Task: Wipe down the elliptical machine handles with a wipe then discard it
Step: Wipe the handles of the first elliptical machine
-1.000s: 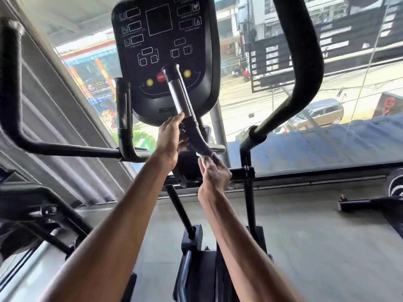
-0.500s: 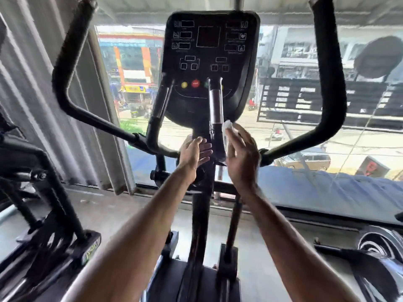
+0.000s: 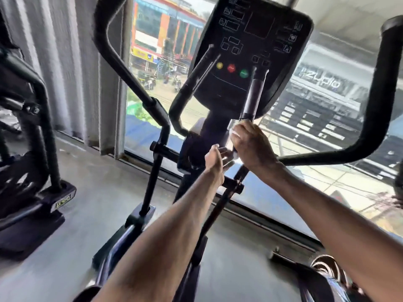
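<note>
Since half a second ago our right hand (image 3: 250, 144) has closed round the inner handle (image 3: 254, 92) just below its silver grip, pressing the white wipe (image 3: 235, 133) against it; our left hand (image 3: 217, 159) hovers loose-fingered beside the handle's base, under the console (image 3: 250, 40).

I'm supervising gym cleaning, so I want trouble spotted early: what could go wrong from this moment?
The right hand wraps the wipe round the inner handle, whose top looks close to the green button; an upward stroke might press it. Little wipe shows, so it may bunch or slip out.
</note>
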Motion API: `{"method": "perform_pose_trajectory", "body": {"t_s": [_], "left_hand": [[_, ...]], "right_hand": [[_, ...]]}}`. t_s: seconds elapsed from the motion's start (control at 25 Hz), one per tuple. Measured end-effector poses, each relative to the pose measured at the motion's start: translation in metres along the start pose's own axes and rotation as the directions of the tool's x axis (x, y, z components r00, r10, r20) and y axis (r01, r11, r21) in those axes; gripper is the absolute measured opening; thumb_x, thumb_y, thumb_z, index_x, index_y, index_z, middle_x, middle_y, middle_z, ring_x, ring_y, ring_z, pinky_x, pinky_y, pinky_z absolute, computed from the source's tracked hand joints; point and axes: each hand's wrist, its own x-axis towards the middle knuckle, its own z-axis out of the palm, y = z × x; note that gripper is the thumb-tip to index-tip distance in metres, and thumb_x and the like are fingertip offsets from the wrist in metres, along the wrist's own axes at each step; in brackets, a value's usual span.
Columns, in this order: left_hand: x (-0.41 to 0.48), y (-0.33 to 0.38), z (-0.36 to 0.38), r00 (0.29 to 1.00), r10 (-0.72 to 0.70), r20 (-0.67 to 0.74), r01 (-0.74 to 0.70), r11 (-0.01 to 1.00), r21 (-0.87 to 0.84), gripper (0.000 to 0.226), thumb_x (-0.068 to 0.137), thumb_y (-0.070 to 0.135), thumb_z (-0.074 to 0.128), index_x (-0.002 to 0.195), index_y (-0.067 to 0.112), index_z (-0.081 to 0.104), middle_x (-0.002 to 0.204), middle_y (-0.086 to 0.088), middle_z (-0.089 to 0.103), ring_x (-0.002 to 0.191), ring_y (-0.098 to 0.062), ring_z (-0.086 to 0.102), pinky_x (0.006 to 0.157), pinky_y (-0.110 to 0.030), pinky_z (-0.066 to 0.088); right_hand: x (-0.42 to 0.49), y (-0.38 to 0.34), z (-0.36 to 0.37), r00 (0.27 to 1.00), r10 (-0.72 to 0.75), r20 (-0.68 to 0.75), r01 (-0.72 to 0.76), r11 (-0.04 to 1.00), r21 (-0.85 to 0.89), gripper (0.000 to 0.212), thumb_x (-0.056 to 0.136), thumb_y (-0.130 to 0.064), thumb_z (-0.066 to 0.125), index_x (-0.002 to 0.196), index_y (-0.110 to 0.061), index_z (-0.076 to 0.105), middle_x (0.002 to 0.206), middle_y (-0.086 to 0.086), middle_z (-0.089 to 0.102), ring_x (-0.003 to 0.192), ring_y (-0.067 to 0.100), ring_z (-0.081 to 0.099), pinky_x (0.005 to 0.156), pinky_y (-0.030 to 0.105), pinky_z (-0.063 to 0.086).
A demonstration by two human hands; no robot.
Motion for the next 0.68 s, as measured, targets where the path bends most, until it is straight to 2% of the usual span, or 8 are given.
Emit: {"method": "perform_pose_trajectory", "body": {"t_s": [0.12, 0.28, 0.4, 0.44, 0.52, 0.56, 0.64, 0.68], "left_hand": [[0.003, -0.009, -0.003, 0.998, -0.058, 0.015, 0.059, 0.994, -0.087, 0.041, 0.105, 0.032, 0.038, 0.109, 0.002, 0.065, 0.09, -0.013, 0.072, 0.079, -0.026, 0.067, 0.082, -0.037, 0.056], [0.011, -0.021, -0.001, 0.987, -0.147, 0.07, 0.159, 0.961, -0.227, 0.042, 0.106, 0.036, 0.037, 0.101, 0.006, 0.066, 0.097, -0.013, 0.071, 0.084, -0.025, 0.067, 0.077, -0.035, 0.056], [0.021, -0.029, 0.001, 0.97, -0.223, 0.099, 0.244, 0.905, -0.349, 0.049, 0.106, 0.04, 0.035, 0.108, 0.006, 0.07, 0.104, -0.012, 0.075, 0.098, -0.027, 0.071, 0.086, -0.037, 0.06], [0.024, -0.031, 0.002, 0.962, -0.245, 0.119, 0.272, 0.886, -0.376, 0.05, 0.106, 0.039, 0.034, 0.102, 0.006, 0.071, 0.094, -0.011, 0.077, 0.092, -0.024, 0.073, 0.083, -0.034, 0.06], [0.032, -0.039, 0.008, 0.95, -0.278, 0.142, 0.312, 0.862, -0.398, 0.048, 0.107, 0.03, 0.035, 0.076, 0.011, 0.066, 0.061, -0.003, 0.069, 0.058, -0.016, 0.068, 0.057, -0.023, 0.053], [0.032, -0.04, 0.01, 0.946, -0.288, 0.146, 0.323, 0.855, -0.407, 0.045, 0.106, 0.024, 0.038, 0.069, 0.013, 0.06, 0.051, 0.0, 0.062, 0.045, -0.014, 0.061, 0.048, -0.019, 0.047], [0.04, -0.048, 0.01, 0.931, -0.318, 0.177, 0.364, 0.816, -0.449, 0.036, 0.101, 0.012, 0.046, 0.067, 0.014, 0.055, 0.045, 0.002, 0.053, 0.036, -0.012, 0.052, 0.04, -0.017, 0.041], [0.048, -0.054, 0.009, 0.93, -0.337, 0.147, 0.366, 0.808, -0.462, 0.033, 0.1, 0.01, 0.048, 0.068, 0.014, 0.054, 0.045, 0.003, 0.05, 0.035, -0.012, 0.05, 0.039, -0.017, 0.039]], "right_hand": [[0.0, -0.01, -0.006, 0.98, -0.145, 0.14, 0.162, 0.978, -0.127, 0.027, 0.081, -0.005, 0.045, 0.074, -0.008, 0.071, 0.079, 0.009, 0.064, 0.095, 0.033, 0.058, 0.082, 0.041, 0.048], [0.001, -0.017, -0.008, 0.904, -0.256, 0.343, 0.348, 0.905, -0.244, 0.013, 0.08, -0.014, 0.064, 0.073, -0.015, 0.074, 0.077, 0.005, 0.066, 0.091, 0.027, 0.056, 0.086, 0.04, 0.046], [0.003, -0.03, 0.002, 0.808, -0.263, 0.527, 0.445, 0.859, -0.254, 0.012, 0.087, -0.02, 0.062, 0.085, -0.019, 0.074, 0.084, 0.001, 0.067, 0.092, 0.024, 0.053, 0.09, 0.039, 0.044], [0.004, -0.034, 0.006, 0.781, -0.251, 0.572, 0.461, 0.849, -0.258, 0.014, 0.089, -0.021, 0.06, 0.089, -0.02, 0.073, 0.086, 0.0, 0.067, 0.093, 0.023, 0.052, 0.091, 0.038, 0.042], [0.009, -0.04, 0.016, 0.743, -0.225, 0.63, 0.487, 0.828, -0.278, 0.015, 0.092, -0.021, 0.057, 0.092, -0.021, 0.073, 0.088, -0.001, 0.067, 0.093, 0.022, 0.052, 0.088, 0.038, 0.041], [0.01, -0.042, 0.019, 0.725, -0.21, 0.656, 0.493, 0.824, -0.281, 0.016, 0.093, -0.021, 0.057, 0.093, -0.021, 0.072, 0.089, -0.002, 0.068, 0.093, 0.021, 0.053, 0.086, 0.037, 0.04], [0.013, -0.047, 0.026, 0.689, -0.195, 0.699, 0.51, 0.815, -0.275, 0.016, 0.094, -0.02, 0.056, 0.098, -0.021, 0.071, 0.094, -0.002, 0.069, 0.095, 0.021, 0.055, 0.084, 0.036, 0.041], [0.014, -0.05, 0.031, 0.673, -0.196, 0.713, 0.528, 0.802, -0.278, 0.017, 0.095, -0.02, 0.055, 0.101, -0.021, 0.071, 0.097, -0.002, 0.069, 0.096, 0.022, 0.056, 0.084, 0.035, 0.041]]}}
